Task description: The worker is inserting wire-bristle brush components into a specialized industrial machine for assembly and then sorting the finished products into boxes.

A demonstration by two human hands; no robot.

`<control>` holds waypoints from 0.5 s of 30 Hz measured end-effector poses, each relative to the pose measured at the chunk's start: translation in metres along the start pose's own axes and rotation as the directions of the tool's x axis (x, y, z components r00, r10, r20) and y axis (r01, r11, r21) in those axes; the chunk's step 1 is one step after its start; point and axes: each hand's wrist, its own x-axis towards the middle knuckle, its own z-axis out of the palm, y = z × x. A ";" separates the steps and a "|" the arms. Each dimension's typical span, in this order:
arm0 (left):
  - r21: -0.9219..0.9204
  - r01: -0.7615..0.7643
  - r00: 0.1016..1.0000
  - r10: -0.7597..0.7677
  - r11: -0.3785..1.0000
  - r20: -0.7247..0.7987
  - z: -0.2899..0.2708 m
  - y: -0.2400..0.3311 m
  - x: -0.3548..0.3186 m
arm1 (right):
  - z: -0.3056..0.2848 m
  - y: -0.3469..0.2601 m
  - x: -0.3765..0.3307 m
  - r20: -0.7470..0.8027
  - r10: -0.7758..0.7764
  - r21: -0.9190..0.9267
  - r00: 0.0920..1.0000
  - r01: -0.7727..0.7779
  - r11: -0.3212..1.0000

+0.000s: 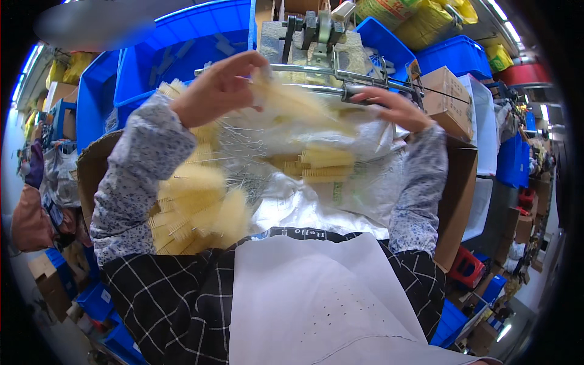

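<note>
My left hand [222, 88] is up near the metal rods, its fingers closed on one end of a pale yellow bristle brush [295, 103] that is smeared by motion. My right hand [398, 109] reaches in from the right with fingers stretched out, close beside a dark cylindrical handle [351, 93] on the lower rod; I cannot tell whether they touch. More yellow brushes [198, 204] lie heaped below my left forearm. A smaller stack of brushes [327, 163] rests on white plastic sheeting [292, 204]. Looped wire stems [246, 143] spread out between the two piles.
A metal bench device [319, 36] with rods stands straight ahead. Blue bins [134, 67] flank it on the left, and another blue bin [386, 45] is at its right. Cardboard walls [459, 201] edge the work area; a closed carton [447, 100] sits at the right.
</note>
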 end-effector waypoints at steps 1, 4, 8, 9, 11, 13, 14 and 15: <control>0.110 0.017 0.999 -0.013 0.994 -0.036 0.009 -0.005 0.006 | 0.025 -0.017 0.022 0.037 -0.036 0.180 0.999 0.029 0.983; 0.221 0.103 0.993 -0.111 0.970 0.026 0.025 -0.008 0.013 | 0.082 -0.052 0.061 0.026 -0.095 0.457 0.995 0.072 0.887; 0.432 0.296 0.944 -0.331 0.852 0.005 -0.014 0.007 -0.024 | 0.083 0.003 0.079 -0.427 -0.068 0.220 0.902 0.176 0.959; 0.558 0.364 0.921 -0.378 0.746 -0.096 -0.030 0.008 -0.044 | 0.062 0.004 0.078 -0.575 -0.021 -0.175 0.818 -0.098 0.980; 0.890 0.266 0.946 -0.276 0.370 -0.169 -0.069 -0.011 -0.070 | 0.023 0.027 0.065 -0.772 -0.089 -0.518 0.629 -0.543 0.661; 0.915 0.381 0.873 -0.377 0.131 -0.310 -0.082 -0.023 -0.093 | 0.011 0.054 0.066 -0.814 -0.141 -0.540 0.563 -0.643 0.543; 0.916 0.380 0.874 -0.376 0.132 -0.308 -0.083 -0.024 -0.093 | 0.009 0.062 0.067 -0.834 -0.110 -0.504 0.540 -0.666 0.550; 0.819 0.516 0.790 -0.507 0.250 -0.343 -0.085 -0.024 -0.092 | 0.007 0.070 0.067 -0.853 -0.079 -0.467 0.516 -0.688 0.555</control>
